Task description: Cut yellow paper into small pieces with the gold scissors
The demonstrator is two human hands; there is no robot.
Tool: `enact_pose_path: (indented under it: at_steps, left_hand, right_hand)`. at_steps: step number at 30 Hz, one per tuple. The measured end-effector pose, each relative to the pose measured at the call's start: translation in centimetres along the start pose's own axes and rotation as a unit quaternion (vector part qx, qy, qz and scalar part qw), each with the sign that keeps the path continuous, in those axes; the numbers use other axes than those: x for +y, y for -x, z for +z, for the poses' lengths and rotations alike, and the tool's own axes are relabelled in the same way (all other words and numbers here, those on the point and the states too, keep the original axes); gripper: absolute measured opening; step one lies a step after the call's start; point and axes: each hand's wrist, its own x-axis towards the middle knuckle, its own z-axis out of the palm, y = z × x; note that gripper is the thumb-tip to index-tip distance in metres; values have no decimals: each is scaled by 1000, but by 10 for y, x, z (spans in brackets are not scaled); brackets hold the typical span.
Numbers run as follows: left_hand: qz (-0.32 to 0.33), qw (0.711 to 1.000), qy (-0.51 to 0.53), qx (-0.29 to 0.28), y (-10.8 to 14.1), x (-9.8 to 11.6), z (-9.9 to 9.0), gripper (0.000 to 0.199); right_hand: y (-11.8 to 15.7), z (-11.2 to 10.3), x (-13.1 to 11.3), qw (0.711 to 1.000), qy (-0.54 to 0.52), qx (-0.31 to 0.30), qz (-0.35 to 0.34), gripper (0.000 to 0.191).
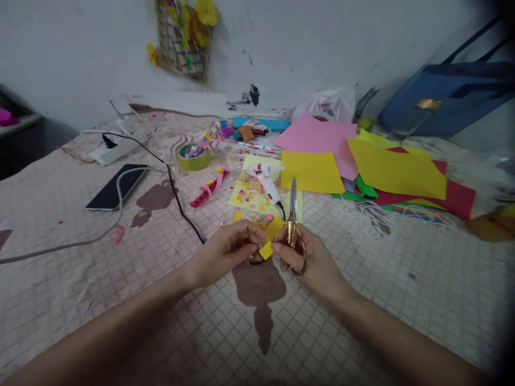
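A small yellow paper piece [266, 250] is pinched between my left hand [235, 246] and my right hand [303, 252], at the middle of the view. My right hand also has a pair of scissors [293, 206] hooked on its fingers, gold handles in the palm and blades pointing away from me. Just beyond my fingertips lies a larger yellow paper piece [275, 228]. Further off, a white glue gun [265, 179] with a small red light rests on a pale yellow sheet [295, 202] strewn with pink and yellow paper scraps.
Colored sheets, among them a yellow sheet [311, 172] and a pink sheet [317, 136], lie at back right beside white string [374, 217]. On the left are a green tape roll [193, 161], a pink strip [209, 188], a phone [116, 187], cables and a power strip [116, 150].
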Motion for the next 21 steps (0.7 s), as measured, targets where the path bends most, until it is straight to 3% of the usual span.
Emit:
enact_pose_path:
  at_steps: [5,21]
  left_hand:
    - [7,998,-69,1,1,-3,-1,10]
    - [-26,1000,-3,10,-2,-8,2,16]
  right_hand:
    - [0,0,0,1000,-8,-13,0,11]
    - [1,3,-1,999,12,-31,-5,10]
